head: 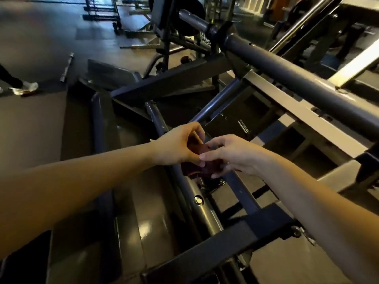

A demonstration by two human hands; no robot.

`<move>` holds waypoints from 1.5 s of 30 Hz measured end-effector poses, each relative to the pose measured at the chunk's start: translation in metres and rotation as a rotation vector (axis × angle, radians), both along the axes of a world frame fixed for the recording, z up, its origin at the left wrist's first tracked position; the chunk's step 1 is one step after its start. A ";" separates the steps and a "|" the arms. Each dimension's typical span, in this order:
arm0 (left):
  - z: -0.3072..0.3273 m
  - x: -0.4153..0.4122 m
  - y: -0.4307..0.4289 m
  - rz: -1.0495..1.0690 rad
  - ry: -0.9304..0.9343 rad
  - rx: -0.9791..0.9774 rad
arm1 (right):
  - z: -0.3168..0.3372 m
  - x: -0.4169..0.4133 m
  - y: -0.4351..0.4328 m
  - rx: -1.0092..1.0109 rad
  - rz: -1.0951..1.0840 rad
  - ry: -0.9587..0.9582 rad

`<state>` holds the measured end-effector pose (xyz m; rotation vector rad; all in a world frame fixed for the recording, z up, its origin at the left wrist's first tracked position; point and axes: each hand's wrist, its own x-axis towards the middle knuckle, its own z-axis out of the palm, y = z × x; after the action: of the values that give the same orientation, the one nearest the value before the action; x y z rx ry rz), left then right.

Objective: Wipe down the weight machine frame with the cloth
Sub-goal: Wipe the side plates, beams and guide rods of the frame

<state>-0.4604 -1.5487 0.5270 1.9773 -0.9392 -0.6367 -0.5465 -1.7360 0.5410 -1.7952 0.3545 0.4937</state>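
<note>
- Left hand has its fingers curled in and is pinching the top edge of the cloth, a small dark red rag bunched up between both hands.
- Right hand is on it too, thumb on the near side and fingers tucked under the lower part, so both hands grip the same rag at once.
- The cloth sits just above the slanted round tube of the weight machine frame. I can't tell whether the bottom fold is brushing the metal or hanging just off it.
- My read: this is the fiddly bit, refolding the rag or passing it from one hand to the other, not an actual wipe stroke. Neither palm is pressing anything flat on the steel.
- Next move, I'd guess, calls for one hand to take the rag properly, flatten it onto the tube right below and drag it along the length. Wrapping it round would get the underside too.
- Plenty of frame around to do: the fat bar up top right, the square cross beam nearer the camera, and a bolt on the tube where a rag could snag.
- Somebody else's shoe is on the floor at the left, well apart from all this.
</note>
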 end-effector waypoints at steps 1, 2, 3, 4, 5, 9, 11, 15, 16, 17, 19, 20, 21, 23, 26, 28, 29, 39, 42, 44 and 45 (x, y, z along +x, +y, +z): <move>-0.004 0.005 0.001 0.011 0.005 0.018 | -0.005 0.009 -0.003 0.005 0.018 0.022; -0.008 0.011 0.002 0.019 0.024 0.040 | -0.010 0.018 -0.007 0.009 0.041 0.049; -0.011 0.018 0.004 0.028 0.050 0.064 | -0.015 0.027 -0.011 -0.001 0.071 0.074; -0.013 0.025 0.008 0.043 0.064 0.097 | -0.021 0.037 -0.015 -0.032 0.100 0.091; -0.016 0.034 0.011 0.071 0.052 0.142 | -0.028 0.047 -0.019 -0.087 0.125 0.093; -0.031 0.069 0.026 0.284 -0.107 0.349 | -0.065 0.089 -0.025 -0.350 0.225 -0.012; -0.041 0.084 0.026 0.352 -0.129 0.459 | -0.086 0.107 -0.018 -0.437 0.300 -0.101; -0.064 0.109 0.012 0.471 -0.097 0.512 | -0.127 0.129 -0.003 -0.510 0.355 -0.218; -0.073 0.113 0.007 0.495 -0.075 0.501 | -0.136 0.130 0.000 -0.496 0.358 -0.220; -0.083 0.117 0.003 0.514 -0.050 0.490 | -0.144 0.131 0.003 -0.483 0.360 -0.224; -0.101 0.121 -0.005 0.551 0.013 0.473 | -0.157 0.129 0.007 -0.441 0.358 -0.259; -0.109 0.123 -0.008 0.577 0.041 0.464 | -0.161 0.128 0.008 -0.435 0.358 -0.288; -0.116 0.124 -0.010 0.610 0.068 0.454 | -0.164 0.125 0.009 -0.450 0.361 -0.317; -0.127 0.126 -0.012 0.698 0.113 0.433 | -0.170 0.116 0.004 -0.462 0.404 -0.319; -0.144 0.130 -0.012 0.784 0.175 0.377 | -0.175 0.091 -0.010 -0.446 0.606 -0.231; -0.149 0.131 -0.014 0.791 0.219 0.347 | -0.176 0.081 -0.016 -0.475 0.652 -0.218; -0.152 0.133 -0.017 0.783 0.229 0.350 | -0.176 0.084 -0.015 -0.478 0.613 -0.242; -0.157 0.149 -0.023 0.810 0.422 0.284 | -0.169 0.114 -0.008 -0.383 0.495 -0.209; -0.160 0.147 -0.025 0.813 0.466 0.267 | -0.169 0.078 -0.020 -0.410 0.673 -0.095; -0.157 0.144 -0.027 0.806 0.487 0.267 | -0.170 0.090 -0.017 -0.407 0.598 -0.139; -0.156 0.144 -0.028 0.808 0.499 0.266 | -0.169 0.106 -0.013 -0.405 0.549 -0.169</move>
<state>-0.3168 -1.5766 0.3713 2.0518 0.2667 -0.7352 -0.4401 -1.7490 0.3717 -2.3203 -0.1824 0.6774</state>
